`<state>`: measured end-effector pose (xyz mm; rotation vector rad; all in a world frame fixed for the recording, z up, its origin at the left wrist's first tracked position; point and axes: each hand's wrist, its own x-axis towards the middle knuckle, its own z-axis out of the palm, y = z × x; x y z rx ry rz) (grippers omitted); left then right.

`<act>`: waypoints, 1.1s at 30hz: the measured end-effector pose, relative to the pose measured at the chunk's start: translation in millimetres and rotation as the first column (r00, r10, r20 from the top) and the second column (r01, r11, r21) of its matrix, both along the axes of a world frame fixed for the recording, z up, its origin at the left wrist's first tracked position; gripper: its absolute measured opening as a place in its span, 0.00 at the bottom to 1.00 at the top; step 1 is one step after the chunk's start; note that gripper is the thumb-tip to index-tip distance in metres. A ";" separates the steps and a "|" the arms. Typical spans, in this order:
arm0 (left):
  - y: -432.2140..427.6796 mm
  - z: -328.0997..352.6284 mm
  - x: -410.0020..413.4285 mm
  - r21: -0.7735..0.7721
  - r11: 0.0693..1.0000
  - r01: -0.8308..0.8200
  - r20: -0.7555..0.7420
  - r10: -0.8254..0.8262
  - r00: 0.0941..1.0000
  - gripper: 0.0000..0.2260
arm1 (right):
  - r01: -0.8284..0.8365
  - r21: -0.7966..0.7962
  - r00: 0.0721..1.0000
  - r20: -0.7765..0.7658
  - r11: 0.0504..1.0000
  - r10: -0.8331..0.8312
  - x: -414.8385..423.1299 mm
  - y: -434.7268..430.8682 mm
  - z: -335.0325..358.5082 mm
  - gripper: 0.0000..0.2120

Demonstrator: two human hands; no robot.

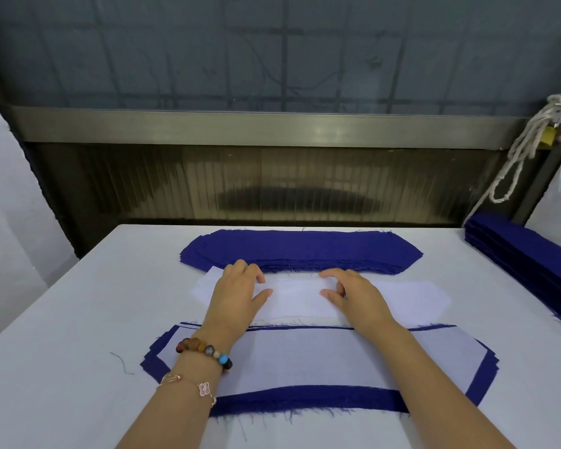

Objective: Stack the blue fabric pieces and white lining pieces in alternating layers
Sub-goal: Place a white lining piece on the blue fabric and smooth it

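We see both hands flat on the pile of white lining pieces [305,296] in the middle of the desk [62,319]: the left hand [237,294] palm down with fingers spread, the right hand [353,294] palm down too, neither one gripping anything. Just behind sits the pile of blue fabric pieces [302,251]. Closest to us lies the layered stack [321,361], white on top with blue edges showing. Another blue pile [525,254] rests at the far right.
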<state>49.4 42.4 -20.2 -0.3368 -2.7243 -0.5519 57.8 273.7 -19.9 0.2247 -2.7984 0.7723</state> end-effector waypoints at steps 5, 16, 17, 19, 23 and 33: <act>0.1 9.0 3.7 -0.130 0.991 0.030 -0.108 -0.045 0.993 0.05 | -0.012 0.036 1.000 -0.001 0.999 0.012 -0.9 0.3 -0.3 0.18; 2.0 18.0 7.3 -0.105 0.992 0.067 -0.003 -0.068 0.998 0.12 | 0.007 0.078 0.999 -0.033 0.997 -0.004 0.4 -1.1 -1.1 0.13; 1.9 19.0 7.5 -0.116 0.992 0.052 -0.009 -0.053 0.999 0.16 | 0.007 0.077 0.999 -0.034 0.997 -0.004 0.6 -1.0 -1.2 0.13; 0.5 20.7 7.0 -0.132 0.991 0.020 -0.045 -0.027 0.999 0.18 | 0.007 0.077 0.999 -0.032 0.997 -0.004 0.5 -1.3 -1.0 0.13; -4.6 22.4 5.4 -0.177 0.983 -0.040 -0.129 0.017 0.991 0.04 | 0.008 0.080 0.999 -0.032 0.997 -0.005 0.6 -1.4 -0.1 0.14; -12.0 15.9 1.2 -0.122 0.991 -0.053 -0.081 0.043 0.996 0.09 | 0.059 0.034 0.997 -0.055 0.998 -0.058 1.1 -1.2 0.6 0.08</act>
